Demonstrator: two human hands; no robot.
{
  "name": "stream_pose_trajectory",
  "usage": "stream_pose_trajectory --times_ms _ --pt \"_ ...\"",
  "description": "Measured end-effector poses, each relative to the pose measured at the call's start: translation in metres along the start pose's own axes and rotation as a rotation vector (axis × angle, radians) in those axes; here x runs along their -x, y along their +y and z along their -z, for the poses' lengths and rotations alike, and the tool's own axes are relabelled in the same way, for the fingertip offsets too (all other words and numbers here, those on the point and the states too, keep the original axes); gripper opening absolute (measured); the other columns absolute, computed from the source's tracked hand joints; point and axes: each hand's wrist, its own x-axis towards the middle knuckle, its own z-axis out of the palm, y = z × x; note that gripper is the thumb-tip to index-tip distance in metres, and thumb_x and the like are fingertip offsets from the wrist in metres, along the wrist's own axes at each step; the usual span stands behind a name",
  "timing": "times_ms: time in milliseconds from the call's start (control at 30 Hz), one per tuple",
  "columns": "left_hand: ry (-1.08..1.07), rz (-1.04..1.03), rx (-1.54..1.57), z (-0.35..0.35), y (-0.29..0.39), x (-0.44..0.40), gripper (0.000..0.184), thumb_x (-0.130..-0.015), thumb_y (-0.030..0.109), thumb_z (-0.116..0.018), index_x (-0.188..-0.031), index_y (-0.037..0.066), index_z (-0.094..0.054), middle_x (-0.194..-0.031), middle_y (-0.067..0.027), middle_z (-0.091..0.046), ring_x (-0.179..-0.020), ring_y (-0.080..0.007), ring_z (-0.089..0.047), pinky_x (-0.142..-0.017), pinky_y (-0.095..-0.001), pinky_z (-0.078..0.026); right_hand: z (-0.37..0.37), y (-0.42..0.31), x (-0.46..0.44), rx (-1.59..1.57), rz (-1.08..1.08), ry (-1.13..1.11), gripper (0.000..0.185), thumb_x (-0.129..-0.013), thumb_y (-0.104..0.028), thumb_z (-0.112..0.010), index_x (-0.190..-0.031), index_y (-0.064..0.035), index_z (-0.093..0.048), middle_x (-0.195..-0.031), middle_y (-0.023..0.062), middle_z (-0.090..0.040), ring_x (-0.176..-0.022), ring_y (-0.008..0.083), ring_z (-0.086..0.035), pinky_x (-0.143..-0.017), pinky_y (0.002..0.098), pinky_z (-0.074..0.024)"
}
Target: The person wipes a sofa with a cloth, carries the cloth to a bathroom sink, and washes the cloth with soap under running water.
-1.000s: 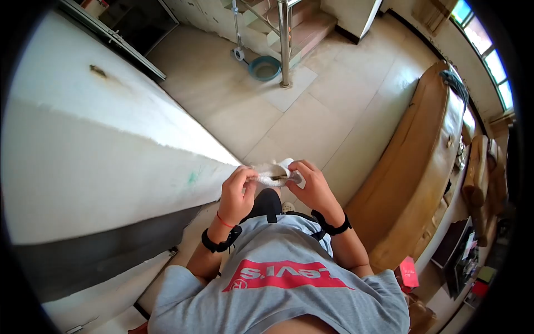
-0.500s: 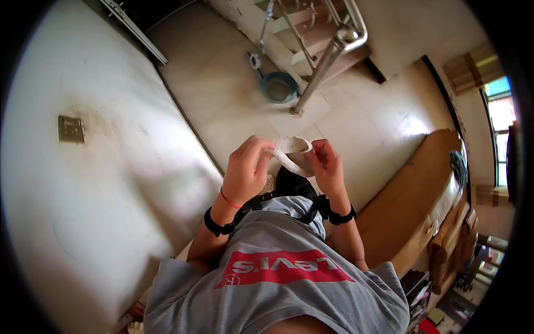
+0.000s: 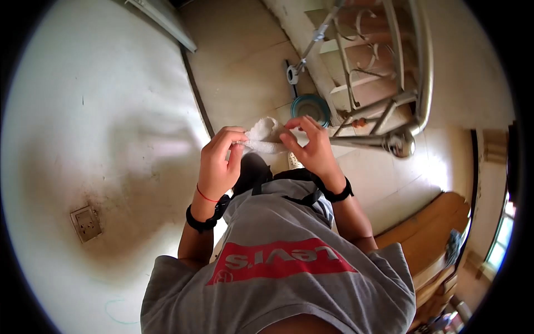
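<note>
Head view: holding a white rolled-rim fabric piece (image 3: 266, 131) between pinching fingertips of bare left hand (image 3: 219, 160) and bare right hand (image 3: 315, 148) — apparently adjusting it, probably calling next for even tension.

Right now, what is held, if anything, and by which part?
A white cloth piece: the left hand pinches its left edge, the right hand its right side.

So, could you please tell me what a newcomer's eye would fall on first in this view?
Probably the red Levi's print, upside down across the grey T-shirt at the lower centre. Just above, the left hand and right hand hold a white fabric piece between them. Beyond, a blue-green basin sits near the metal stair railing, upper right.
</note>
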Motion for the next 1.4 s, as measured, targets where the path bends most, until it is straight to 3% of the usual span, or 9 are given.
stream_pose_trajectory --times_ms 200,433,633,733,767,1000,1133,1267,1400 --pt "0.087 0.071 -0.045 0.028 -0.071 -0.096 0.016 -0.084 -0.010 -0.057 -0.094 0.001 -0.062 -0.095 -0.0141 -0.067 -0.075 -0.0274 -0.065 -0.065 -0.0302 -0.051 -0.051 0.033 -0.161 0.016 0.049 -0.164 0.029 -0.074 -0.019 -0.081 -0.087 -0.0016 -0.062 -0.084 0.0138 -0.064 -0.077 0.0331 -0.062 -0.067 0.0384 -0.0485" --pt "0.230 0.137 -0.036 0.091 -0.167 -0.250 0.011 -0.083 -0.007 -0.064 -0.090 0.000 -0.069 -0.089 -0.0128 -0.069 -0.074 -0.0237 -0.067 -0.066 -0.0283 -0.052 -0.097 0.049 -0.356 0.128 0.046 -0.235 0.014 -0.075 -0.002 -0.067 -0.089 -0.0020 -0.064 -0.086 0.0140 -0.066 -0.080 0.0333 -0.065 -0.069 0.0393 -0.0518" --pt "0.148 0.080 0.023 0.118 -0.211 -0.386 0.015 -0.081 -0.009 -0.064 -0.091 0.002 -0.069 -0.089 -0.0123 -0.069 -0.074 -0.0218 -0.067 -0.063 -0.0272 -0.051 -0.095 0.068 -0.504 0.128 0.099 -0.068 0.015 -0.080 0.007 -0.061 -0.090 -0.0010 -0.067 -0.090 0.0131 -0.066 -0.078 0.0307 -0.065 -0.068 0.0343 -0.0514" --pt "0.116 0.046 0.024 0.125 -0.245 -0.465 0.017 -0.083 -0.008 -0.062 -0.094 0.003 -0.068 -0.089 -0.0118 -0.068 -0.075 -0.0260 -0.067 -0.064 -0.0312 -0.052 -0.099 0.084 -0.571 0.048 0.235 -0.093 0.017 -0.080 0.009 -0.061 -0.091 -0.0016 -0.068 -0.091 0.0114 -0.063 -0.075 0.0303 -0.063 -0.066 0.0339 -0.0504" --pt "0.105 0.023 0.009 0.126 -0.258 -0.492 0.018 -0.082 -0.009 -0.062 -0.094 0.004 -0.068 -0.089 -0.0117 -0.068 -0.076 -0.0261 -0.067 -0.064 -0.0314 -0.052 -0.102 0.097 -0.594 -0.057 0.237 -0.203 0.019 -0.080 0.009 -0.061 -0.093 -0.0022 -0.069 -0.090 0.0106 -0.061 -0.073 0.0299 -0.060 -0.064 0.0337 -0.0496" --pt "0.045 0.011 -0.125 0.150 -0.321 -0.677 0.026 -0.078 -0.012 -0.061 -0.093 0.007 -0.069 -0.089 -0.0100 -0.064 -0.079 -0.0275 -0.066 -0.065 -0.0345 -0.052 -0.130 0.163 -0.787 -0.023 0.171 -0.331 0.015 -0.086 -0.002 -0.063 -0.100 -0.0046 -0.067 -0.084 0.0163 -0.066 -0.072 0.0342 -0.065 -0.062 0.0392 -0.0508" --pt "0.085 0.040 -0.167 0.179 -0.348 -0.759 0.026 -0.071 -0.015 -0.062 -0.084 0.006 -0.071 -0.091 -0.0106 -0.064 -0.079 -0.0247 -0.068 -0.067 -0.0303 -0.054 -0.147 0.180 -0.892 -0.053 0.334 -0.421 0.026 -0.085 -0.008 -0.065 -0.111 -0.0081 -0.063 -0.075 0.0157 -0.066 -0.066 0.0353 -0.065 -0.060 0.0418 -0.0526" --pt "0.143 0.119 -0.243 0.204 -0.384 -0.830 0.027 -0.072 -0.015 -0.061 -0.084 0.006 -0.072 -0.088 -0.0097 -0.065 -0.078 -0.0237 -0.067 -0.066 -0.0304 -0.054 -0.167 0.186 -0.991 0.210 0.211 -0.686 0.037 -0.079 -0.017 -0.072 -0.114 -0.0092 -0.063 -0.068 0.0121 -0.065 -0.062 0.0318 -0.065 -0.056 0.0381 -0.0508" --pt "0.175 0.154 -0.145 0.225 -0.442 -0.907 0.037 -0.065 -0.015 -0.058 -0.090 0.008 -0.072 -0.090 -0.0083 -0.063 -0.080 -0.0251 -0.065 -0.070 -0.0334 -0.054 -0.201 0.202 -1.082 0.375 0.309 -0.712 0.043 -0.079 -0.027 -0.073 -0.118 -0.0118 -0.062 -0.061 0.0112 -0.063 -0.059 0.0314 -0.065 -0.054 0.0413 -0.0509"
